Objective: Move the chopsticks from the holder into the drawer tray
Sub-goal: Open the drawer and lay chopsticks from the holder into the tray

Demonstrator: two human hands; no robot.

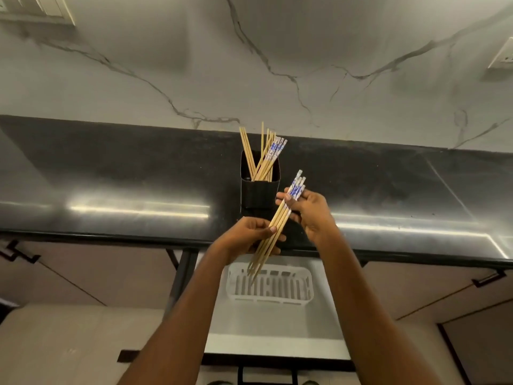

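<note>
A black holder [259, 194] stands on the dark countertop with several wooden chopsticks [262, 155] leaning in it, some with blue-and-white tops. In front of it I hold a bundle of chopsticks [273, 232] slanted, tips pointing down toward the white slotted tray [305, 284] in the open drawer. My left hand [249, 236] grips the bundle near its middle. My right hand [308, 211] pinches its patterned upper ends.
The black countertop [111, 176] runs across the view, backed by a marbled grey wall [277, 51]. The open drawer [277, 323] sits below the counter edge, flanked by cabinet fronts with dark handles [488, 279]. A socket plate [502, 55] is on the wall at right.
</note>
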